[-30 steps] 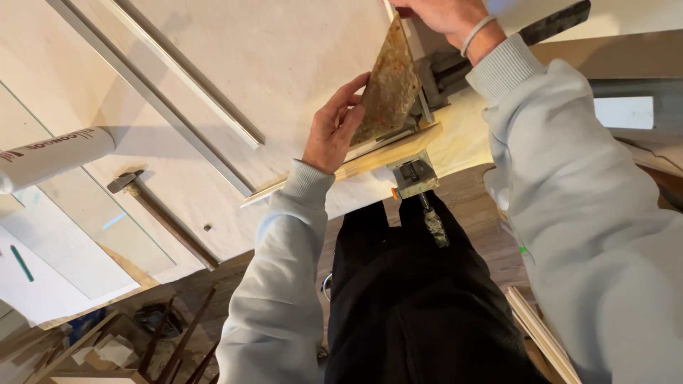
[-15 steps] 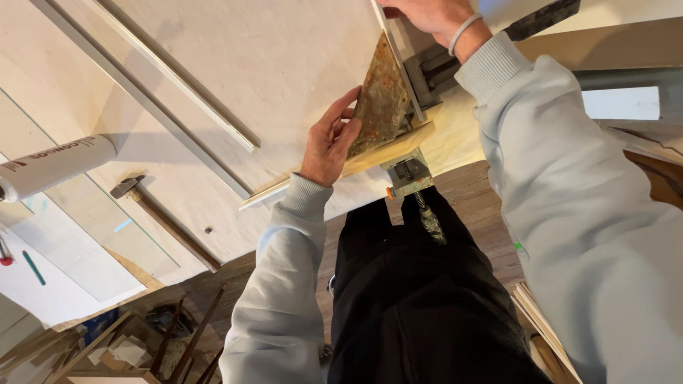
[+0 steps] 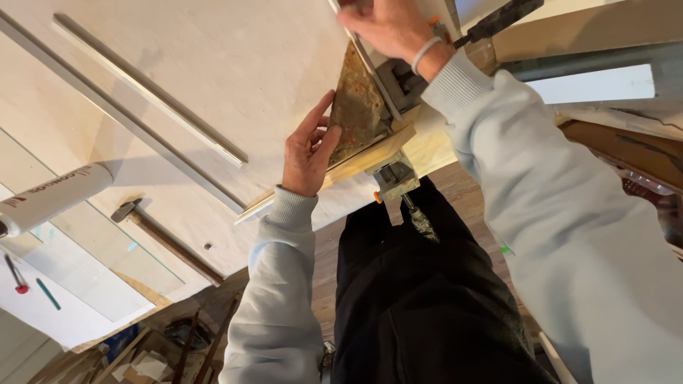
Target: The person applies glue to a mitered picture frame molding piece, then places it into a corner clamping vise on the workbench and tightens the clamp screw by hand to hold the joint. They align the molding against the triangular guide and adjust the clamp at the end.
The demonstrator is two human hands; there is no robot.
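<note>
A mottled brown-green glass piece [image 3: 357, 107] lies on the pale workbench [image 3: 235, 64] against a wooden batten [image 3: 370, 158] at the bench's front edge. My left hand [image 3: 307, 153] rests flat beside it, fingertips touching its left edge. My right hand [image 3: 388, 28] reaches over the piece's top and grips a thin metal straightedge [image 3: 370, 67] that runs along the piece's right side. A grey clamp [image 3: 395, 178] with an orange tab holds the batten to the bench.
Two long metal strips [image 3: 149, 89] lie across the bench. A hammer [image 3: 163, 238] and a white cartridge tube [image 3: 53, 199] sit at left beside a clear glass sheet [image 3: 99, 259]. Wood scraps lie on the floor below.
The view has shifted a little. My left hand has stayed against the glass piece, and my right hand has moved slightly left along its top.
</note>
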